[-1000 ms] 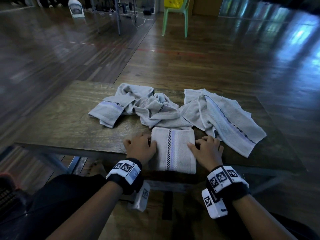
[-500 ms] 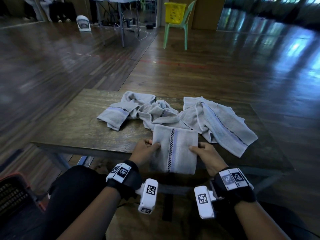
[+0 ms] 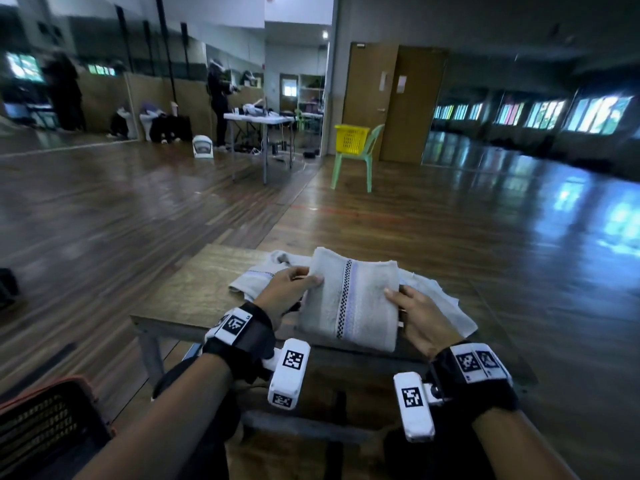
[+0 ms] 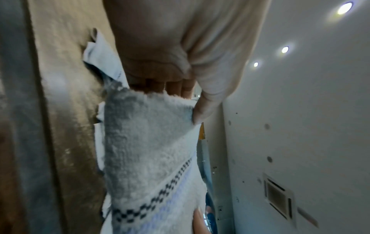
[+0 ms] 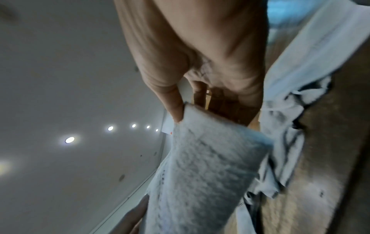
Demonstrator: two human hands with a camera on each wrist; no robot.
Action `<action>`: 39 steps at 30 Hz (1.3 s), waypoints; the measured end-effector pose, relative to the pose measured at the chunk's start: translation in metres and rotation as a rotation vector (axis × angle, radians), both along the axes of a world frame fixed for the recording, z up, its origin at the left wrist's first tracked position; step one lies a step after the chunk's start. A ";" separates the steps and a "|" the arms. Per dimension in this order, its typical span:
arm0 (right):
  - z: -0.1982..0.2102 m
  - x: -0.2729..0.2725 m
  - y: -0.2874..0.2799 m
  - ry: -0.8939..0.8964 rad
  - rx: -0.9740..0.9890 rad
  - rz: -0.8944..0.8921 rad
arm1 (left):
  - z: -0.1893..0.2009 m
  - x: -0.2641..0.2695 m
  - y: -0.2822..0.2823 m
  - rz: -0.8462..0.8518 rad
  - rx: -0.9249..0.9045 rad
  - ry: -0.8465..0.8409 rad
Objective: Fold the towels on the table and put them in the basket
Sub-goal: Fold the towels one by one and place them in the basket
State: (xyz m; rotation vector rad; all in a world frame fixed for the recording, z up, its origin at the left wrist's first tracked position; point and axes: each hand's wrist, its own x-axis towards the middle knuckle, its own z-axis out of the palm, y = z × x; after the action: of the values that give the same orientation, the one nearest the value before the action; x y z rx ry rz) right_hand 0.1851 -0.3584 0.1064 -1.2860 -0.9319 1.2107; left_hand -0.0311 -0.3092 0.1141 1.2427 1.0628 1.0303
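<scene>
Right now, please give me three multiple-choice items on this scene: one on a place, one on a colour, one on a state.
1. Where is the dark basket?
A. On the table
B. On the floor at the person's left
C. On the green chair

2. What colour is the crate on the green chair?
A. Yellow
B. Red
C. Blue

3. How is the folded towel now?
A. Lying flat, untouched
B. Inside the basket
C. Held at both sides by left hand and right hand

Key: 1 B, it sits low beside the left arm. 2 A, it is bright yellow. 3 C, both wrist views show a thumb-and-finger grip on its edges.
</scene>
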 end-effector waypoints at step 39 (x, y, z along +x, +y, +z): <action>0.004 -0.420 0.079 -0.286 0.006 1.091 | -0.007 -0.343 -0.144 1.033 -0.088 -0.023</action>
State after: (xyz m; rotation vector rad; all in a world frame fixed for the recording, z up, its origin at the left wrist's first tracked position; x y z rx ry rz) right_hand -0.2344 -0.2789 0.1107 -0.9298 -1.9795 1.8358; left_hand -0.3741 -0.4527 0.1074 0.5490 1.7649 1.7178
